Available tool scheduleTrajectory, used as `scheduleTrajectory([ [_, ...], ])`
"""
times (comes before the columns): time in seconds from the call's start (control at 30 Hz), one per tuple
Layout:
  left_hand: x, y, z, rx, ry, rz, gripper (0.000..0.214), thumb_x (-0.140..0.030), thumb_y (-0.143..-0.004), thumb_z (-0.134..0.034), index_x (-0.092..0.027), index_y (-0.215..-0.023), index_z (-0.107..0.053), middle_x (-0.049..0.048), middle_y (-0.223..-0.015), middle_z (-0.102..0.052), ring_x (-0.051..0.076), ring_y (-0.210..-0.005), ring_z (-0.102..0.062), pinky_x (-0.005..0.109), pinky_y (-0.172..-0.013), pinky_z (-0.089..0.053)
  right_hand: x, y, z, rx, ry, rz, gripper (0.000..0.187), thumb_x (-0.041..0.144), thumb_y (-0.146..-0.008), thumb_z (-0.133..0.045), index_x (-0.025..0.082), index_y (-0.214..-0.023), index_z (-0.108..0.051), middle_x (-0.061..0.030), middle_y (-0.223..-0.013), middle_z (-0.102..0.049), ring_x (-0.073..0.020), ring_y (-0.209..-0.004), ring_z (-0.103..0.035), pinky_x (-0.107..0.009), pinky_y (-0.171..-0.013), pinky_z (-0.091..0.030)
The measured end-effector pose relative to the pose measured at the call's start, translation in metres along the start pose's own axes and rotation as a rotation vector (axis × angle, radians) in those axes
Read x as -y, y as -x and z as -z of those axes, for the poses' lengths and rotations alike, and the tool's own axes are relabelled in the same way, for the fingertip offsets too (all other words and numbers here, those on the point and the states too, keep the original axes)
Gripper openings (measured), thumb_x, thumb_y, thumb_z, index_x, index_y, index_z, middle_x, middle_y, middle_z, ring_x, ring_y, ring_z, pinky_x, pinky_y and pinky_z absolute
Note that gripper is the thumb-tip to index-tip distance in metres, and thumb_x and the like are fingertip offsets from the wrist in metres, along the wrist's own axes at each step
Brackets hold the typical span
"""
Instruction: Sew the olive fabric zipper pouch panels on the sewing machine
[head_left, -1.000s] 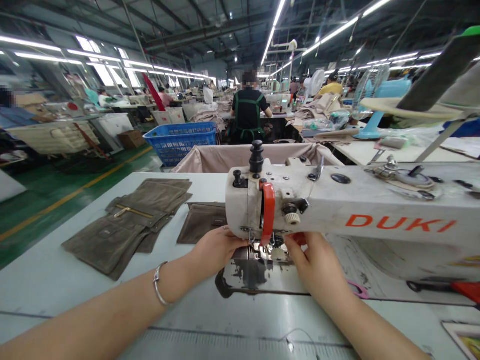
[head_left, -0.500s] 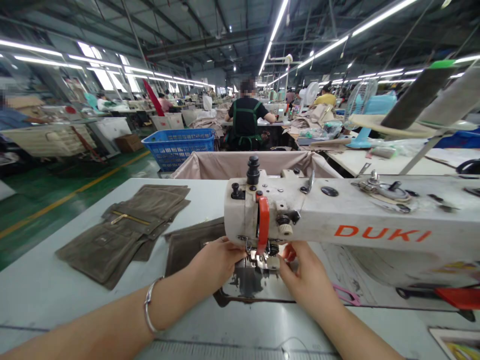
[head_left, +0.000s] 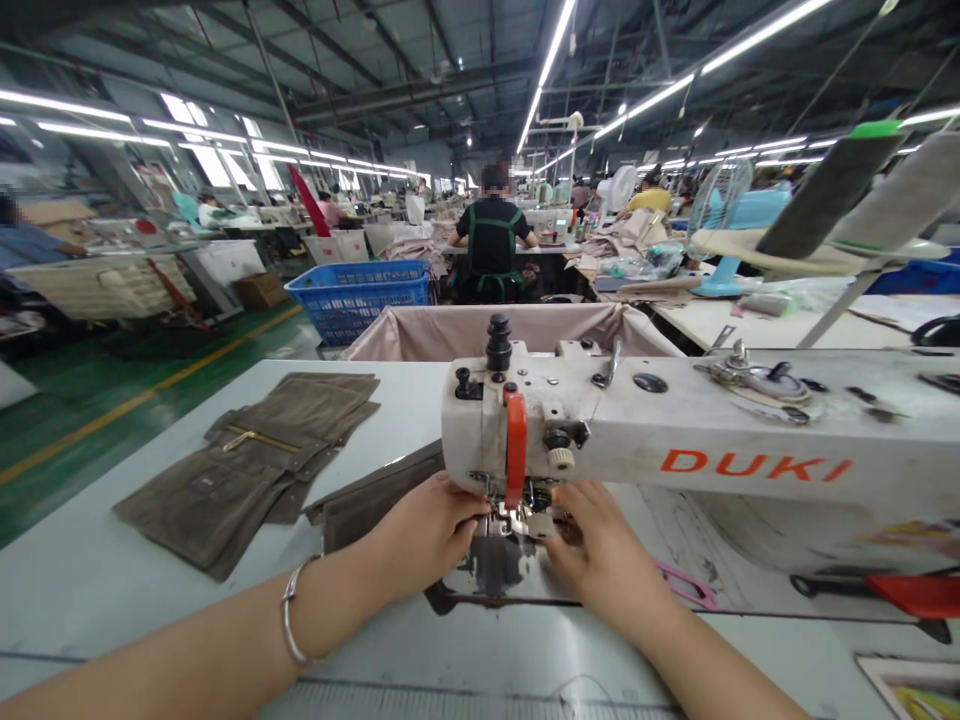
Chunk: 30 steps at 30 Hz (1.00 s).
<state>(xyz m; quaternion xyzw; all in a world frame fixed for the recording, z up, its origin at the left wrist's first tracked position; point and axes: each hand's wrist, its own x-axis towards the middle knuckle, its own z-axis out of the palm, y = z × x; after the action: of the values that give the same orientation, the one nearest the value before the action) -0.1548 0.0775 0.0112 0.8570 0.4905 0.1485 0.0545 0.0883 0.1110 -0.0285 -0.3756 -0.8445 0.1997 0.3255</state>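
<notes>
A white sewing machine (head_left: pixel 600 430) marked DUKI stands on the table before me, with an orange guard (head_left: pixel 515 450) near its needle. My left hand (head_left: pixel 427 535) is closed at the left of the presser foot (head_left: pixel 510 520), its fingers on a dark olive fabric piece (head_left: pixel 360 520) that extends behind it to the left. On the other side of the foot, my right hand (head_left: pixel 604 550) has its fingers curled and pinched close to the needle area. A little dark material shows by them, but what they hold is mostly hidden.
Stacked olive fabric pieces (head_left: pixel 247 460) with a zipper lie on the left of the table. Pink-handled snips (head_left: pixel 686 585) rest by the right forearm. Behind the machine are a cloth-lined bin (head_left: pixel 450 330) and a blue basket (head_left: pixel 360 295). A co-worker (head_left: pixel 491 240) sits beyond.
The fabric piece left of the machine has turned and its far edge has risen. My right hand has moved slightly left, its fingers drawn closer together. My left hand stays beside the foot.
</notes>
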Motion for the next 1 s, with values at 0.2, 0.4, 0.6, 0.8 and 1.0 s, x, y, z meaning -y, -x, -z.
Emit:
scheduleTrajectory([
  [0.2,0.003,-0.008,0.034,0.141,-0.005,-0.06,0.035,-0.008,-0.087,-0.053,-0.022,-0.116,-0.065,0.0041,-0.119,-0.069,0.023,-0.116,-0.062,0.035,-0.102,-0.048,0.011,0.003,0.005,0.023,-0.051,0.112,0.016,0.009,-0.089,-0.05,0.021,-0.094,-0.059,-0.0044,-0.097,-0.062,-0.0238,-0.095,-0.053,-0.039,-0.083,-0.04],
  [0.4,-0.023,0.02,0.01,0.174,-0.232,0.049,0.047,-0.02,-0.088,-0.065,-0.015,-0.133,-0.053,0.0163,-0.136,-0.058,0.035,-0.13,-0.05,0.056,-0.11,-0.039,0.026,0.013,-0.002,0.253,0.037,0.349,0.047,0.008,-0.089,-0.05,0.028,-0.131,-0.056,-0.0024,-0.128,-0.063,-0.0251,-0.108,-0.056,-0.044,-0.092,-0.038],
  [0.6,-0.026,0.04,-0.025,0.023,-0.319,-0.064,0.04,-0.013,-0.096,-0.048,-0.008,-0.137,-0.048,0.0144,-0.139,-0.057,0.026,-0.134,-0.048,0.045,-0.114,-0.04,0.03,0.016,-0.005,0.27,0.071,0.363,0.041,0.011,-0.092,-0.051,0.031,-0.127,-0.06,0.002,-0.134,-0.061,-0.0224,-0.109,-0.059,-0.042,-0.091,-0.04],
  [0.8,-0.015,0.039,-0.013,0.031,-0.179,-0.07,0.04,-0.013,-0.097,-0.046,-0.014,-0.137,-0.049,0.0106,-0.141,-0.056,0.023,-0.134,-0.049,0.044,-0.114,-0.04,0.029,0.016,-0.004,0.306,0.115,0.35,0.044,0.011,-0.09,-0.05,0.029,-0.129,-0.06,-0.0003,-0.137,-0.058,-0.0248,-0.113,-0.057,-0.045,-0.093,-0.042],
  [1.0,-0.008,0.084,0.001,-0.236,-0.172,0.526,0.045,-0.048,-0.089,-0.061,-0.015,-0.12,-0.059,0.0139,-0.12,-0.061,0.033,-0.118,-0.053,0.056,-0.103,-0.043,0.038,0.022,-0.002,0.278,0.12,0.348,0.043,0.009,-0.091,-0.051,0.021,-0.131,-0.06,-0.0055,-0.135,-0.058,-0.0254,-0.117,-0.054,-0.047,-0.1,-0.044],
])
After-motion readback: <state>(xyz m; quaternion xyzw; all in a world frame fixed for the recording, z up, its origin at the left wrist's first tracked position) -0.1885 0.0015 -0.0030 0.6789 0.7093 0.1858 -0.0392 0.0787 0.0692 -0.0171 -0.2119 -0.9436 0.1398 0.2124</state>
